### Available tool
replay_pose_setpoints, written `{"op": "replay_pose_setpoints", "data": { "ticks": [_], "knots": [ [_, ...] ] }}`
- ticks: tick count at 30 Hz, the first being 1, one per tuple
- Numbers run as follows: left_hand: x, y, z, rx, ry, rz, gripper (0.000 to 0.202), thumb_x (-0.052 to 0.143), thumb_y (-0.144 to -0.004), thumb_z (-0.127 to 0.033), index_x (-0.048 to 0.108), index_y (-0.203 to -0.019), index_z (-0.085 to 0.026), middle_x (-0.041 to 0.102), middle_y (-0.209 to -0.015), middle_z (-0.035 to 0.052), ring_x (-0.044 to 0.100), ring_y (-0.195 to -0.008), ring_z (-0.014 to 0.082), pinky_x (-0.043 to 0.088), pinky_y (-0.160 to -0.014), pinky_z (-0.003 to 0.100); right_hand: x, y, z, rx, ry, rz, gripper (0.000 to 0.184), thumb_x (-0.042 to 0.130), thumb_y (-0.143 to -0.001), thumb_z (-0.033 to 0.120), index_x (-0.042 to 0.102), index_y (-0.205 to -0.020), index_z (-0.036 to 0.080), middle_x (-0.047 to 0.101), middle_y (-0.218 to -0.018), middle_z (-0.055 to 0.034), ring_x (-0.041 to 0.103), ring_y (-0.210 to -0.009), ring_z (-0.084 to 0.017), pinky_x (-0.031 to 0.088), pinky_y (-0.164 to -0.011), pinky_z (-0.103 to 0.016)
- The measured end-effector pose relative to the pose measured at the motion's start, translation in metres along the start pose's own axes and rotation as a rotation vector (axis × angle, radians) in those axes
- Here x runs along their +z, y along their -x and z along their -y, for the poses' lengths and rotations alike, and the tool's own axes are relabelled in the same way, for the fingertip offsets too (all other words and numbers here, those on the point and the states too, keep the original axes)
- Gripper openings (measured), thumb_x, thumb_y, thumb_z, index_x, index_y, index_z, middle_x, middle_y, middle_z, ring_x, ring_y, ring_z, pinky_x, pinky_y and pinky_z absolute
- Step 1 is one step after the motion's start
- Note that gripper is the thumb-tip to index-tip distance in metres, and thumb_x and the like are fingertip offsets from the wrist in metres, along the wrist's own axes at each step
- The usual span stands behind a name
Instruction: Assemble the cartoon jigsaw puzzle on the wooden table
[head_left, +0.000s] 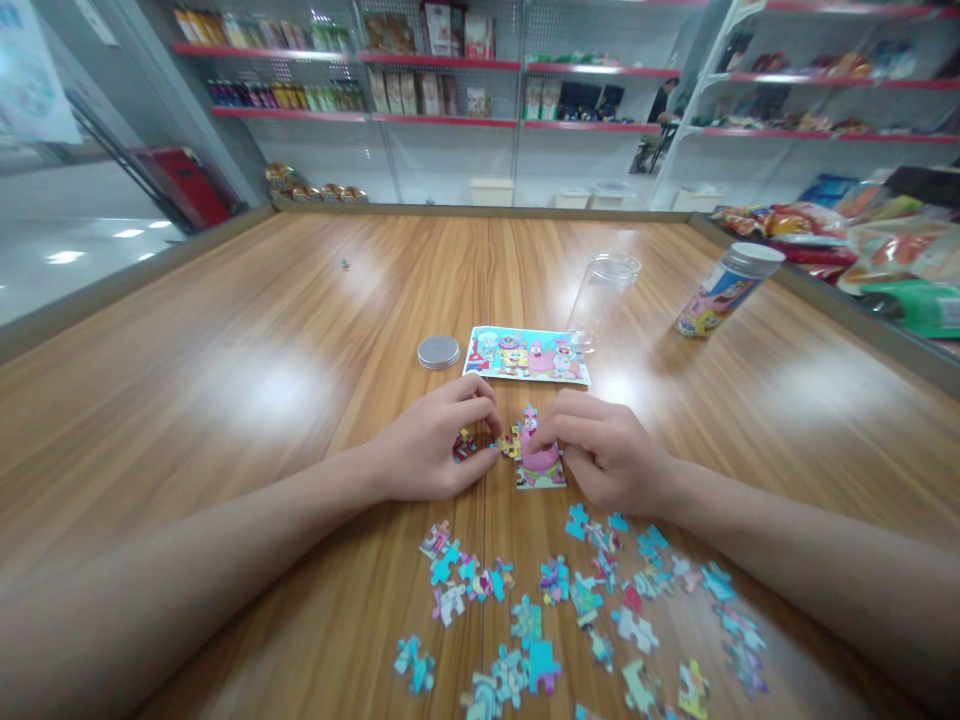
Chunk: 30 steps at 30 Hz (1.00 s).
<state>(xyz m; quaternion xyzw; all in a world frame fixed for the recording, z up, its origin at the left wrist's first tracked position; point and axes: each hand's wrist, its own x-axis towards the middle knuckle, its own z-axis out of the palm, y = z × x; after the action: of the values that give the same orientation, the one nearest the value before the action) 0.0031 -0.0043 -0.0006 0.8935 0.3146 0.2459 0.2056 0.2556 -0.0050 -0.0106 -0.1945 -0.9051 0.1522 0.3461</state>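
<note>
Left hand point(431, 450) grip closed on a small puzzle piece point(464, 445). Right hand point(604, 450) fingertips pinch the joined puzzle section point(538, 462), flat on the wooden surface point(225, 400) between both hands. Loose pieces point(585, 600) scattered nearer; reference picture point(527, 355) farther.

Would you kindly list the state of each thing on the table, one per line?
left hand: pinching a puzzle piece
right hand: fingers on the joined puzzle section
loose puzzle pieces: scattered, unjoined
clear jar: open, empty
metal lid: off, lying flat
printed tube: capped
reference picture: lying flat
</note>
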Motion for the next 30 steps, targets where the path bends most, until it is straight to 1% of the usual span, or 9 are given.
{"op": "replay_pose_setpoints", "data": {
  "ticks": [3, 8, 12, 14, 21, 26, 30],
  "knots": [
    [0.001, -0.0003, 0.002, -0.006, -0.008, -0.01, 0.011, 0.062, -0.086, -0.02, 0.063, -0.097, -0.016, 0.054, -0.107, 0.0068, 0.056, -0.1, 0.0181, 0.049, -0.092, 0.034, 0.0012, -0.0012, -0.0002, 0.013, 0.017, -0.014, 0.029, 0.047, -0.081, -0.003, 0.067, -0.094, 0.013, 0.063, -0.088, -0.0052, 0.056, -0.084, -0.014, 0.046, -0.074, -0.028],
    [0.0035, -0.0003, 0.0046, -0.015, -0.031, -0.023, 0.011, 0.06, -0.088, -0.021, 0.062, -0.098, -0.016, 0.055, -0.107, 0.007, 0.057, -0.099, 0.0181, 0.05, -0.09, 0.034, 0.0027, -0.001, -0.0013, 0.056, 0.032, 0.054, 0.03, 0.048, -0.082, -0.002, 0.068, -0.098, 0.013, 0.062, -0.088, -0.0048, 0.056, -0.084, -0.014, 0.046, -0.075, -0.029],
    [0.0032, 0.0001, 0.0038, 0.003, -0.035, -0.011, 0.022, 0.061, -0.088, -0.022, 0.063, -0.109, -0.017, 0.055, -0.109, 0.0081, 0.056, -0.102, 0.0193, 0.05, -0.093, 0.036, 0.0031, -0.0004, -0.0011, 0.076, 0.031, 0.075, 0.028, 0.049, -0.085, 0.001, 0.069, -0.099, 0.014, 0.062, -0.091, -0.0056, 0.056, -0.087, -0.015, 0.046, -0.076, -0.029],
    [0.0024, 0.0003, 0.0034, 0.015, -0.038, -0.007, 0.024, 0.061, -0.088, -0.022, 0.064, -0.111, -0.017, 0.055, -0.109, 0.0086, 0.056, -0.103, 0.0201, 0.05, -0.095, 0.037, 0.0028, -0.0004, -0.0006, 0.08, 0.027, 0.086, 0.027, 0.049, -0.086, 0.002, 0.069, -0.099, 0.014, 0.062, -0.091, -0.0059, 0.056, -0.087, -0.015, 0.047, -0.077, -0.03],
    [-0.0001, -0.0007, 0.0003, -0.005, -0.012, 0.002, 0.011, 0.061, -0.084, -0.016, 0.065, -0.095, -0.016, 0.054, -0.108, 0.0078, 0.057, -0.102, 0.0193, 0.05, -0.094, 0.036, 0.0019, 0.0003, -0.0014, 0.094, 0.03, 0.117, 0.029, 0.048, -0.084, 0.0, 0.069, -0.099, 0.014, 0.06, -0.091, -0.0056, 0.055, -0.087, -0.015, 0.046, -0.076, -0.029],
    [0.0007, -0.0004, -0.0037, -0.015, -0.015, 0.002, 0.017, 0.064, -0.086, -0.023, 0.065, -0.101, -0.016, 0.054, -0.108, 0.0087, 0.057, -0.102, 0.0206, 0.05, -0.094, 0.037, 0.0022, 0.0003, -0.0017, 0.096, 0.036, 0.107, 0.028, 0.049, -0.083, 0.0, 0.069, -0.097, 0.014, 0.06, -0.09, -0.0051, 0.055, -0.086, -0.015, 0.044, -0.075, -0.029],
    [0.0016, -0.0001, -0.0035, -0.006, -0.002, 0.0, 0.014, 0.061, -0.085, -0.019, 0.065, -0.098, -0.016, 0.054, -0.109, 0.009, 0.057, -0.103, 0.0202, 0.05, -0.095, 0.037, 0.0018, 0.0002, -0.0007, 0.1, 0.037, 0.107, 0.028, 0.049, -0.084, 0.0, 0.069, -0.097, 0.014, 0.06, -0.09, -0.0051, 0.055, -0.086, -0.015, 0.044, -0.075, -0.029]
  ]
}}
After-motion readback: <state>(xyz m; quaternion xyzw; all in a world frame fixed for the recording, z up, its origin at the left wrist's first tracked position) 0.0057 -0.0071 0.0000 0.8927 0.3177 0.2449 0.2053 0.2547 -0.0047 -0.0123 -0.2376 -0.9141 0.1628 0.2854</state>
